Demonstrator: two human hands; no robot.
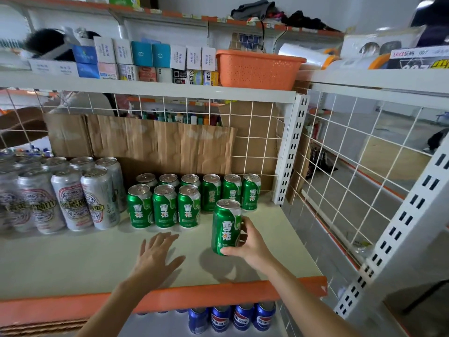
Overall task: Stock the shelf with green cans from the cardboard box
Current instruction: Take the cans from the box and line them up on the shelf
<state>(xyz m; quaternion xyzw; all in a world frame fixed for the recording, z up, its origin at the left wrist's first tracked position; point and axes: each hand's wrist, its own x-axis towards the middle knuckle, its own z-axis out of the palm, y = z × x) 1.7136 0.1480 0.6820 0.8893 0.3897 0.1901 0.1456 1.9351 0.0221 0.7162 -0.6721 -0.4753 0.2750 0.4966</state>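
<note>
Head cam: right hand (251, 242) grips a green can (226, 227) over the shelf (73, 259); left hand (156, 254) flat, holding nothing; next, park it beside the front row (164, 206).

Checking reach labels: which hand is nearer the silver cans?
Left. The left hand is open, front-right of the silver cans; the right hand holds a green can farther right.
</note>
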